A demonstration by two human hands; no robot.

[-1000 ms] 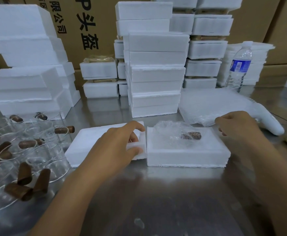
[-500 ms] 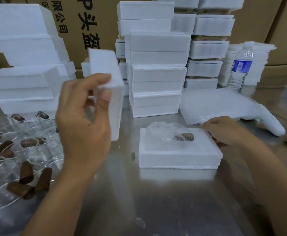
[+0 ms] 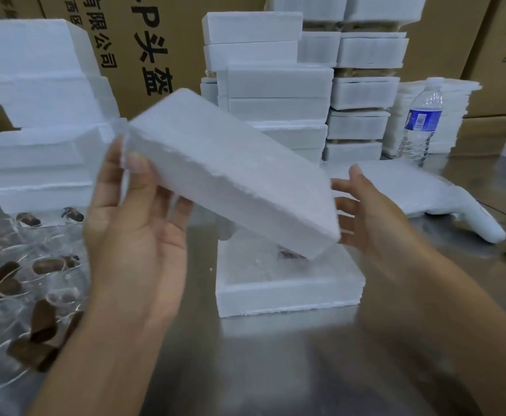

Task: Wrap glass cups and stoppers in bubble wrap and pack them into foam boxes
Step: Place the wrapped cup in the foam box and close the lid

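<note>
Your left hand [image 3: 131, 235] grips the foam lid [image 3: 230, 175], tilted over the foam box [image 3: 287, 292] w/ the wrapped cup [image 3: 260, 261]; right hand [image 3: 374, 217], fingers straight, is beside the low end, prob. to guide it.

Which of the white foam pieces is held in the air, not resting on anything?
The tilted foam lid, gripped by the left hand above the open foam box; the rest lie flat or in stacks.

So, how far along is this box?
Done: a bubble-wrapped bundle lies in the open foam box. In hand: the left hand holds the foam lid tilted above it, right hand open beside it. Left: seating the lid; loose cups and stoppers wait.
</note>
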